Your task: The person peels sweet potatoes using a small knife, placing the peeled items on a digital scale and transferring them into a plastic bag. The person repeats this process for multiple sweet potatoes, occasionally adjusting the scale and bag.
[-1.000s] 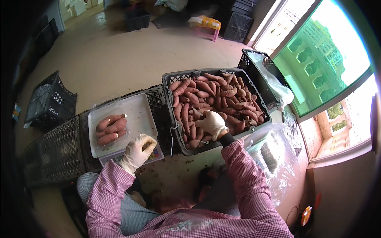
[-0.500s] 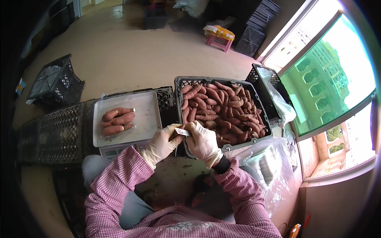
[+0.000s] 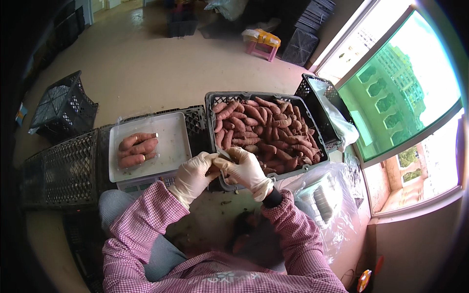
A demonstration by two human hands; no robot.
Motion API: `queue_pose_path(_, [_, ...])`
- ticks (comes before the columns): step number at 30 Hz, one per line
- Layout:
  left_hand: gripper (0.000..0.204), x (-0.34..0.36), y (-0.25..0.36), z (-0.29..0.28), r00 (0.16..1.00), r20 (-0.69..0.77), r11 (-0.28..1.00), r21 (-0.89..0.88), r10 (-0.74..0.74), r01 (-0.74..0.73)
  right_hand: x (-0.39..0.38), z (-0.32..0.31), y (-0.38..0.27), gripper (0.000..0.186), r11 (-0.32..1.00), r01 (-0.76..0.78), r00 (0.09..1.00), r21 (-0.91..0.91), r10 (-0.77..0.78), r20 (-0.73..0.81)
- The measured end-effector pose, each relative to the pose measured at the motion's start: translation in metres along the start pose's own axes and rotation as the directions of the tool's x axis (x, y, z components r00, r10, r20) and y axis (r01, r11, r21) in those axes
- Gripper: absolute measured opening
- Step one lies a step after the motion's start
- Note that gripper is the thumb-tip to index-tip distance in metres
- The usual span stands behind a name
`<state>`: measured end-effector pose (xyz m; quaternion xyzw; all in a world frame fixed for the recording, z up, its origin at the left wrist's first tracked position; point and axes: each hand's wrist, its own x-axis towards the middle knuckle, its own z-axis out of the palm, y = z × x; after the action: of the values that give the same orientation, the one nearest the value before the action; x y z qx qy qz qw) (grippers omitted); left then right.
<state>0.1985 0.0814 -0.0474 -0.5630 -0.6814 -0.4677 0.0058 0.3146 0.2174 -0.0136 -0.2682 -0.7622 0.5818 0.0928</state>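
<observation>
My gloved left hand (image 3: 194,177) is closed around a sweet potato (image 3: 213,169), of which only a little brown skin shows between the fingers. Close against it, my gloved right hand (image 3: 245,168) grips a small knife; its short pale blade (image 3: 224,154) points toward the left fingertips, and the handle is hidden in the fist. Both hands are over the near left corner of a black crate (image 3: 211,117) heaped with reddish sweet potatoes (image 3: 273,127). Left of my hands, several sweet potatoes (image 3: 138,149) lie on clear plastic film on a white scale tray (image 3: 171,132).
The scale rests on black crates (image 3: 73,171). Another black crate (image 3: 66,110) stands on the floor at far left. A crate lined with plastic (image 3: 330,110) adjoins the full one on the right, beside clear-bagged trays (image 3: 317,198). A pink stool (image 3: 262,44) stands farther off.
The knife blade has turned from lying flat across the fingertips to a steeper angle, and my right hand has rolled over toward the left one. The whole view has shifted slightly.
</observation>
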Motion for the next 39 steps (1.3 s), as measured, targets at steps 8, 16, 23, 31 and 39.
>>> queue_pose_path(8, [0.038, 0.002, 0.003, -0.008, 0.991, -0.026, 0.951, 0.287, 0.128, -0.116, 0.009, -0.004, -0.007, 0.016, 0.896, -0.244, 0.97, 0.371, 0.233, 0.075])
queue_pose_path(16, [0.023, 0.004, -0.001, -0.001, 0.953, -0.082, 0.915, -0.314, -0.291, 0.253, 0.032, -0.012, 0.042, 0.017, 0.972, 0.178, 0.963, -0.151, -0.204, -0.179])
queue_pose_path(23, [0.021, 0.004, -0.025, -0.017, 0.668, 0.466, -0.104, -0.856, -0.58, 0.506, 0.005, 0.015, 0.016, 0.017, 0.698, 0.469, 0.788, -0.541, -0.607, -0.1])
queue_pose_path(31, [0.022, 0.003, -0.012, -0.009, 0.745, 0.515, -0.348, -0.852, -0.424, 0.391, 0.002, 0.026, 0.015, 0.022, 0.751, 0.451, 0.776, -0.482, -0.597, -0.204])
queue_pose_path(39, [0.022, 0.022, -0.011, -0.067, 0.884, 0.349, 0.284, -0.854, -0.31, 0.436, 0.025, 0.0, 0.044, 0.022, 0.817, 0.091, 0.899, -0.57, -0.314, -0.306])
